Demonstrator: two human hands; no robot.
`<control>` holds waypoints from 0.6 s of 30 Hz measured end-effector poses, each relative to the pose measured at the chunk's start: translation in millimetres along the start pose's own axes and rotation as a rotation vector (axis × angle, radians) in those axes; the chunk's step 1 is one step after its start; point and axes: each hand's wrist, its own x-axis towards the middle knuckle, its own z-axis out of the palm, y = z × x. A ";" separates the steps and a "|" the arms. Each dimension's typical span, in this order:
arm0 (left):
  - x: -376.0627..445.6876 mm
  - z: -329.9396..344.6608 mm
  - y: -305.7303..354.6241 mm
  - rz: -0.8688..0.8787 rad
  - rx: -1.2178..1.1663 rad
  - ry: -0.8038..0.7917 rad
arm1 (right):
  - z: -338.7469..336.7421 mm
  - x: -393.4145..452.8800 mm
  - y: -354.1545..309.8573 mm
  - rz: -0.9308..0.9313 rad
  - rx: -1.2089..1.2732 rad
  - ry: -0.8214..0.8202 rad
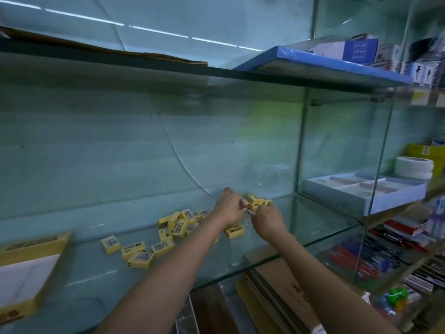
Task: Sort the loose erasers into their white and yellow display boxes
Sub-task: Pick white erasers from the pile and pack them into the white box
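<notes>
Glass shelving unit: a glass shelf [252, 256] runs beneath the hands, another glass shelf [149, 66] above them, and a pale teal back wall [96, 145] behind. A vertical glass divider [301, 145] stands to their right. Strip-light reflections [159, 32] cross the wall overhead.

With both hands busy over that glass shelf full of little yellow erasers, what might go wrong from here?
1. The left hand and right hand together grip a small bunch of yellow wrapped erasers; one might slip out and drop onto the glass shelf.
2. The loose yellow erasers lie scattered under the forearms, some toward the shelf's front edge; a sweep might knock them off.
3. The yellow-sided display box with white inside sits far left, so carrying a handful across risks spills.
</notes>
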 end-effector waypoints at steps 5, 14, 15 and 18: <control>9.6 8.9 10.2 0.013 0.043 0.070 | 6.5 0.7 2.9 0.017 0.046 0.040; 18.0 12.4 11.0 -0.029 0.214 0.037 | 4.5 1.5 4.8 0.028 0.085 0.054; 18.0 10.4 9.9 -0.027 0.220 0.013 | 4.2 1.3 4.2 0.028 0.084 0.052; 17.3 12.0 7.0 -0.003 0.255 -0.004 | 2.3 0.4 3.5 0.014 0.095 0.043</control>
